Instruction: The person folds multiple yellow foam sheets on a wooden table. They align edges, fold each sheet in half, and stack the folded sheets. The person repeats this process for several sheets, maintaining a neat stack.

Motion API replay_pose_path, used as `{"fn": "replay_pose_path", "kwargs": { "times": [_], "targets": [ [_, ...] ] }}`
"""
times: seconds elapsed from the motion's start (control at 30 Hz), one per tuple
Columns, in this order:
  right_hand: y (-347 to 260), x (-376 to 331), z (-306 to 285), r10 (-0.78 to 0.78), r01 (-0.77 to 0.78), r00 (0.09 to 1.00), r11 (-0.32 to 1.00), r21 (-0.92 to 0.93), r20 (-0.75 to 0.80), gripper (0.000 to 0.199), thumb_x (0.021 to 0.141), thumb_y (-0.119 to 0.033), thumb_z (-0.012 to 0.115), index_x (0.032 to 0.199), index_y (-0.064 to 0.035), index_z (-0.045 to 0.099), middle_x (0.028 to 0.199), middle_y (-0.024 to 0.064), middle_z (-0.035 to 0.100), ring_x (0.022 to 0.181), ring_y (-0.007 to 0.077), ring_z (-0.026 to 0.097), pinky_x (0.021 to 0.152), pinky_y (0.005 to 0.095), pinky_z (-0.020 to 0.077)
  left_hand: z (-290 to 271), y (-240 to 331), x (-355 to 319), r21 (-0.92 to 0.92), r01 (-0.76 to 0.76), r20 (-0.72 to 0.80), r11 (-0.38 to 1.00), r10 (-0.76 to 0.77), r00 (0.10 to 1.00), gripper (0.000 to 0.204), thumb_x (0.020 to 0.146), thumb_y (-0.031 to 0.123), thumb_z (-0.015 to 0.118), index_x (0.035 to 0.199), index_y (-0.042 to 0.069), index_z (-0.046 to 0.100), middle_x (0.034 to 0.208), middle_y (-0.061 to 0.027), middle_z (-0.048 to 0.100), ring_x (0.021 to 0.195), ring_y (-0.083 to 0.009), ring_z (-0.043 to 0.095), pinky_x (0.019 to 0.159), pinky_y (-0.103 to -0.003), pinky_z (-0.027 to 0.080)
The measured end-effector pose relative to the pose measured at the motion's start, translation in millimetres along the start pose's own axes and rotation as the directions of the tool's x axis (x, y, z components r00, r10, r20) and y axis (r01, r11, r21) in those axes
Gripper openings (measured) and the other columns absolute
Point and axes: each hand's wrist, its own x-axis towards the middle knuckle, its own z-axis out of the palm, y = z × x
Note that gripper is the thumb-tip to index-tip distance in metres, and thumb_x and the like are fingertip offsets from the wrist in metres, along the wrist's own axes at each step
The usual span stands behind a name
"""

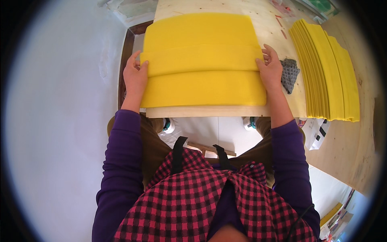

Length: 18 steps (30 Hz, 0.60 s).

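left hand point(136, 76) | narrow pinch, yellow cloth point(201, 59) left edge | right hand point(271, 71) | narrow pinch, right edge

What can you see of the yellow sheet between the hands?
The yellow sheet looks like matte fabric. It lies on the wooden table, a folded-looking band crossing its middle, its near edge close to the table's front. The left hand and right hand touch the band's ends; any grip is unclear.
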Motion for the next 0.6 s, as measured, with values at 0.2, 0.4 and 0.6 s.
{"fn": "replay_pose_path", "kwargs": {
  "times": [0.2,0.4,0.6],
  "targets": [
    [-0.7,-0.3,1.2,-0.017,0.016,0.999,0.998,-0.060,-0.028,0.055,0.077,0.004,0.066,0.129,-0.0061,0.052,0.110,0.0065,0.059,0.088,0.0125,0.056,0.076,0.0248,0.0499,1.3,0.8,-1.1,0.008,-0.026,0.003,1.000,0.026,1.000,0.044,0.082,0.008,0.067,0.125,0.010,0.058,0.074,-0.0032,0.056,0.063,-0.0143,0.051,0.063,-0.029,0.044],
    [-3.4,0.2,2.9,-0.060,0.061,0.995,0.998,0.022,-0.074,0.054,0.077,0.004,0.065,0.129,-0.0049,0.052,0.110,0.0066,0.058,0.088,0.0124,0.055,0.074,0.0245,0.0495,1.8,-2.1,-2.0,0.062,-0.064,-0.007,0.996,0.065,0.998,0.045,0.081,0.008,0.068,0.125,0.010,0.058,0.073,-0.0037,0.054,0.063,-0.0151,0.049,0.062,-0.030,0.043],
    [-8.0,-1.6,2.3,-0.033,0.029,0.999,0.992,-0.120,-0.033,0.055,0.078,0.005,0.064,0.130,-0.0050,0.051,0.114,0.0079,0.056,0.087,0.0133,0.054,0.074,0.0253,0.0495,3.2,-2.9,-1.5,0.068,-0.053,0.015,0.996,0.052,0.999,0.045,0.081,0.009,0.068,0.125,0.009,0.058,0.074,-0.0053,0.053,0.063,-0.0173,0.048,0.063,-0.031,0.043]
  ]
}}
